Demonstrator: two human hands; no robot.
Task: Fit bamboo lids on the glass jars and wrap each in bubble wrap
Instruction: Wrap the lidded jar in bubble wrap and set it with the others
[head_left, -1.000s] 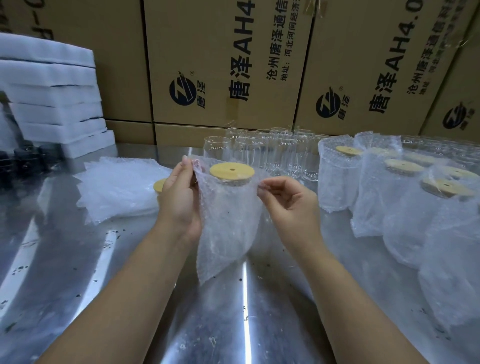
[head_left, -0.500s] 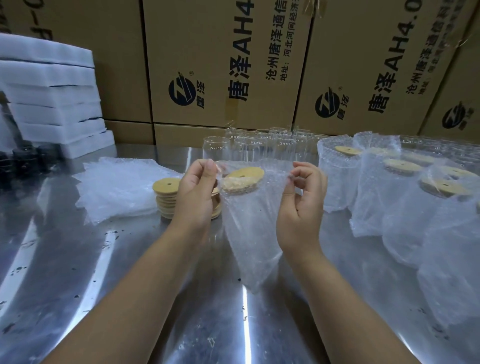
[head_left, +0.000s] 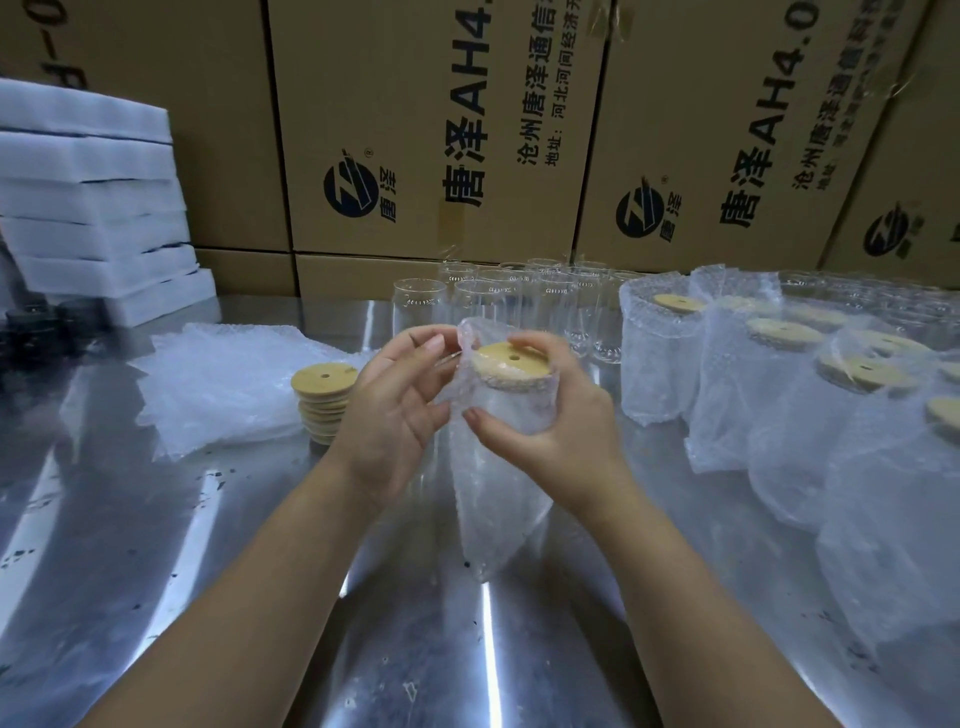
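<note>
Left hand: I am watching the left hand (head_left: 395, 410) extending from 7 o'clock, forearm angling up toward centre and palm facing the jar. Its thumb and forefinger are pinching the top edge of the bubble wrap (head_left: 493, 499), while the other fingers are curling loosely.
Right hand: the right hand (head_left: 550, 421) is extending from 5 o'clock and grasping the held jar (head_left: 511, 408). The thumb is pressing the near side through the wrap, and the forefinger is hooking over the far rim of the bamboo lid (head_left: 511, 364).
Held jar: it is sitting between both hands just above centre, lid on and tilting toward me. The wrap's loose tail is hanging toward 6 o'clock over the metal table (head_left: 208, 571); I cannot tell whether it is touching.
Lid stack: spare lids (head_left: 323, 400) are standing at 9 o'clock of the held jar, just beside the left hand.
Wrap sheets: a pile of sheets (head_left: 223, 379) is lying farther out at 9 o'clock.
Empty jars: bare glass jars (head_left: 498, 301) are standing at 12 o'clock behind the hands.
Wrapped jars: finished jars (head_left: 660, 358) are crowding the table at 3 o'clock, lids showing.
Background: foam slabs (head_left: 88, 208) are stacking up at 10 o'clock, and cardboard cartons (head_left: 431, 130) are lining the back.
</note>
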